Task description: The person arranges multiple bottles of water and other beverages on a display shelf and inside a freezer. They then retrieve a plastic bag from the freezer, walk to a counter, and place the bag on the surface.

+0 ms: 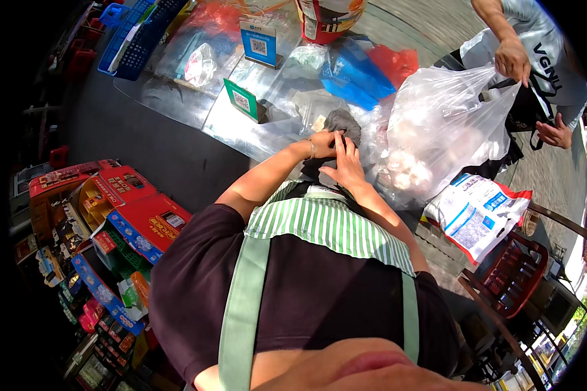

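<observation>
At the front edge of the glass counter, my left hand (321, 144) is closed on a bunched dark grey cloth (344, 124). My right hand (347, 165) lies close beside it, fingers stretched out and thumb apart, with its fingertips at the cloth's near edge. Just right of my hands stands a large clear plastic bag (430, 124) with pale round lumps in it, perhaps garlic bulbs. Across the counter, another person's hand (512, 60) grips the top of that bag. That person's other hand (554, 133) is free of it, fingers apart.
On the glass counter (176, 101) stand a blue code sign (259, 44) and a green one (243, 101). Blue (359, 75) and red (398, 62) plastic bags lie beyond my hands. A white printed sack (479, 212) sits at right, near a wooden chair (516, 274). Red boxes (147, 212) fill the left.
</observation>
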